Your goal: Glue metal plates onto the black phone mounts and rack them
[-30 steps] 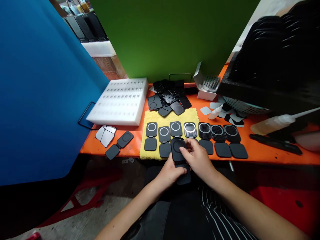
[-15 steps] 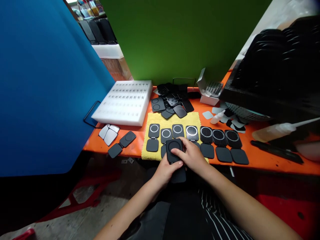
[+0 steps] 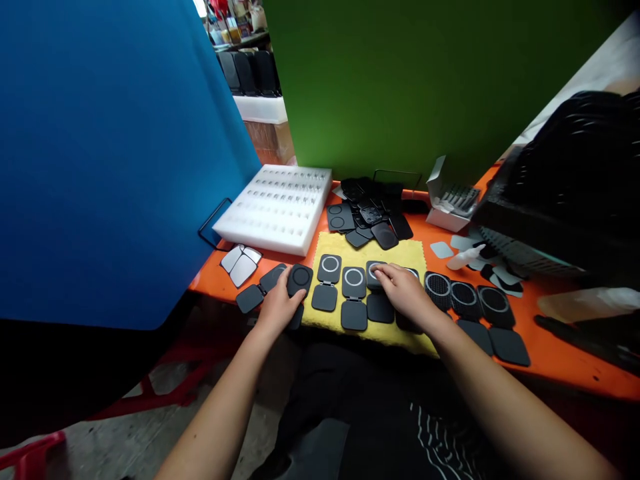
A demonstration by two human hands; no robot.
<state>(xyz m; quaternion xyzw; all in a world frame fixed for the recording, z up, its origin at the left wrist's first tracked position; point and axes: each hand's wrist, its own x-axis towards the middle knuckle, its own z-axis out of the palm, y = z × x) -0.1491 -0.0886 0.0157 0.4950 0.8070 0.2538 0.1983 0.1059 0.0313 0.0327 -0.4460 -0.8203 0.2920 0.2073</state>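
My left hand (image 3: 277,305) grips a black hinged two-pad part (image 3: 300,279) at the left edge of the yellow cloth (image 3: 395,252), beside another hinged part (image 3: 260,288) lying on the orange table (image 3: 550,357). My right hand (image 3: 405,292) rests with fingers stretched flat over a ringed pad (image 3: 373,272) in the row on the cloth. Two more ringed hinged parts (image 3: 341,288) lie between my hands. Mesh-faced parts (image 3: 467,300) continue the row to the right.
A white foam tray (image 3: 277,207) sits at the back left, a heap of black parts (image 3: 370,213) behind the cloth, a small white box (image 3: 450,199) and glue bottle (image 3: 463,257) at the right. A blue screen (image 3: 100,153) stands left; black stacked trays (image 3: 575,180) loom right.
Both hands held one hinged part over my lap. My left hand has carried it left to the cloth's edge; my right hand let go and reached forward onto the row.
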